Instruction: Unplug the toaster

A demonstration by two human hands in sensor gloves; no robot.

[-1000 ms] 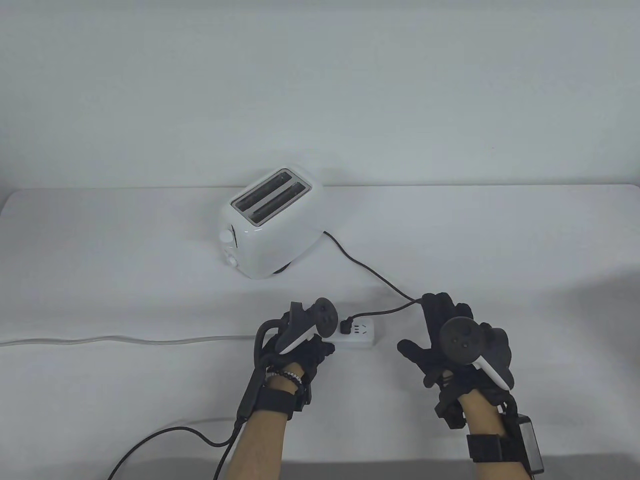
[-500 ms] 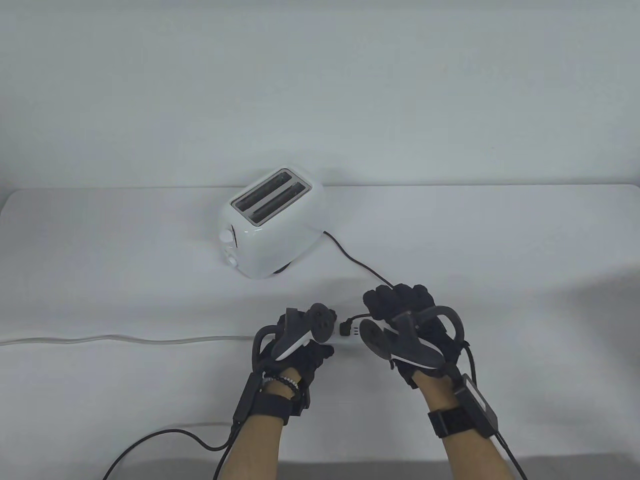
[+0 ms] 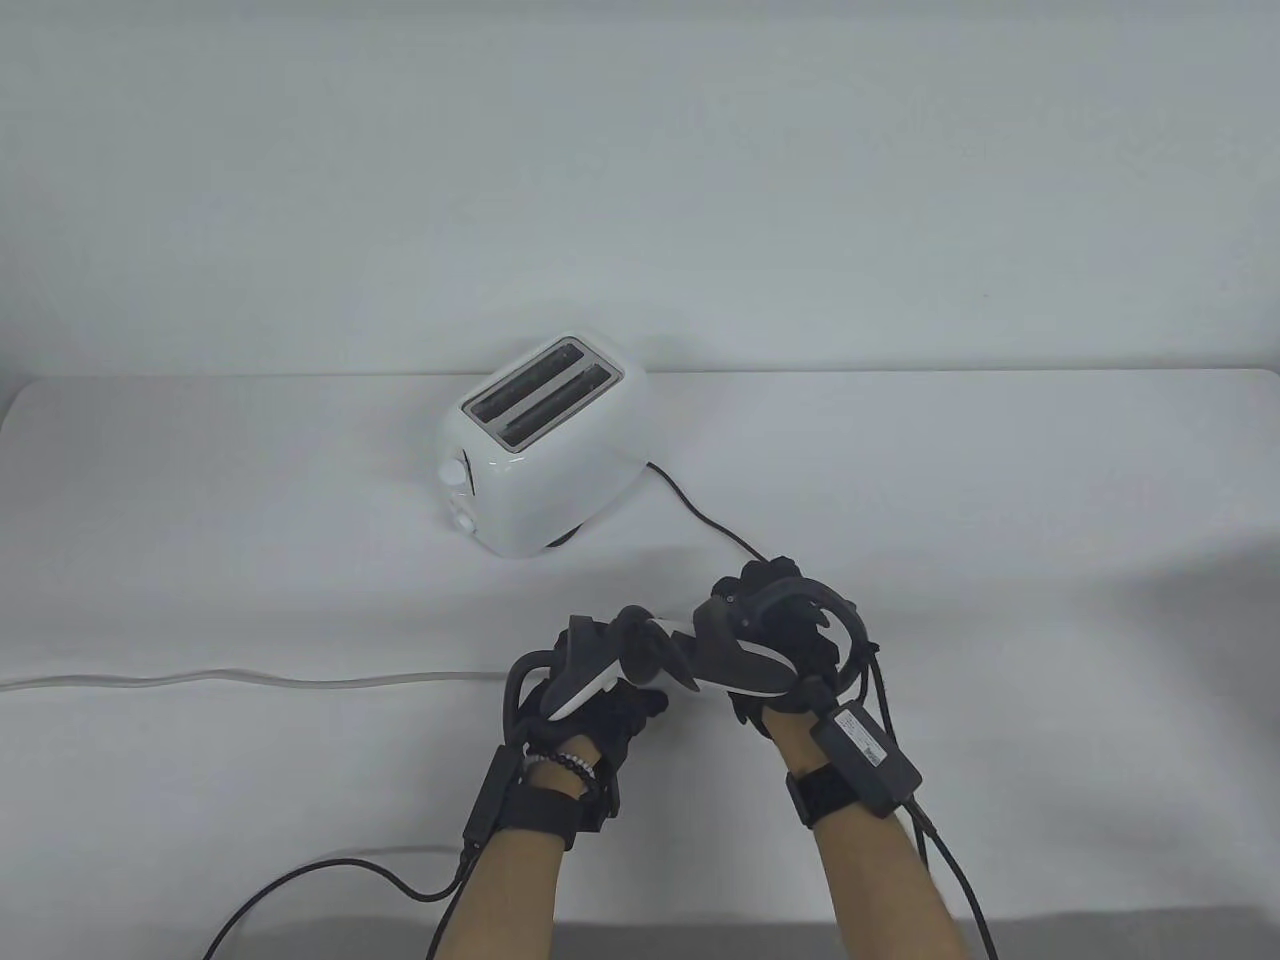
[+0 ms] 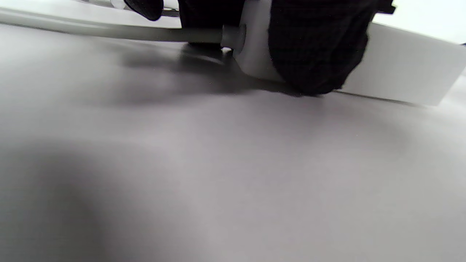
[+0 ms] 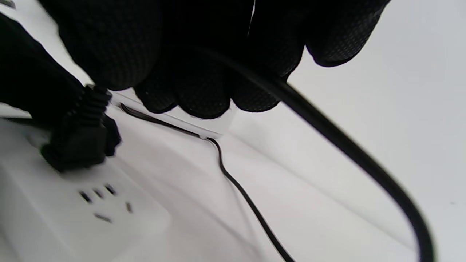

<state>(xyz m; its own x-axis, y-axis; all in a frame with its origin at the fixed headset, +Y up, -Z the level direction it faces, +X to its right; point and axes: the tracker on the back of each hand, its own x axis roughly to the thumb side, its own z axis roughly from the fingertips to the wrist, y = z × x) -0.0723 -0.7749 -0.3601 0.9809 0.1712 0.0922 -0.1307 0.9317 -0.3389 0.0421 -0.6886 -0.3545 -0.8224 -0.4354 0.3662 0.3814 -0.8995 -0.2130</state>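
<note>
The left hand [image 3: 590, 700] presses the white plastic power strip [image 4: 400, 69]; right-hand fingers [image 5: 109, 47] seem clamped on the black moulded plug [image 5: 78, 145]. A tilted pull could lift the strip.

Both forearms reaching in from the near edge, angled toward each other, gloved hands almost meeting at mid-tabletop. Left hand [image 3: 590, 700] low and knuckles-up, tracker riding on its back, fingers [image 4: 313, 47] curled down over something white, tips touching the tabletop. Right hand [image 3: 790, 640] rolled over onto its side, tracker tipped toward the left hand and just about brushing its tracker. Right fingers [image 5: 200, 72] bunched together, curled downward, thumb side at a black plug; whether actually pinching it, hard to say. Wrist straps and cables trailing back along both arms.
</note>
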